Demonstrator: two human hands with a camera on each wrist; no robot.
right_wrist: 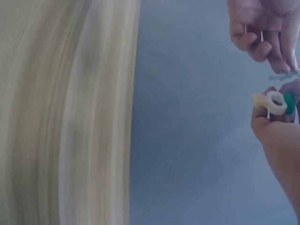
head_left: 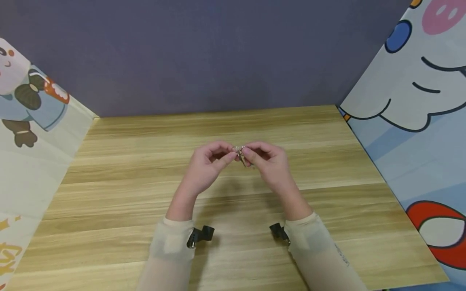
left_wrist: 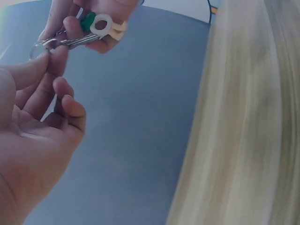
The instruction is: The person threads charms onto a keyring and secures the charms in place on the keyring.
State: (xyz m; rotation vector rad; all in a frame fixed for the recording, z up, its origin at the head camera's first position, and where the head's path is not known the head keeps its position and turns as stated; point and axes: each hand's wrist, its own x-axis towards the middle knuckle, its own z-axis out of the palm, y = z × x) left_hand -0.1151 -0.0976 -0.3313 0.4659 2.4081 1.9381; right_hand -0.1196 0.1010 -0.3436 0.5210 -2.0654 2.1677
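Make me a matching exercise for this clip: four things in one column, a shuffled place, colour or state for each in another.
1. Keys
2. Table
3. Backdrop
4. Wrist cameras

A. black
B. beyond the table's far edge
C. pinched by left hand and right hand
D. wood-grained

Pairs: 1-C, 2-D, 3-B, 4-A

The metal pieces (left_wrist: 84, 40) are silvery, the charm (left_wrist: 99, 33) green, white and cream — the tabletop (head_left: 109, 182) streaky tan.
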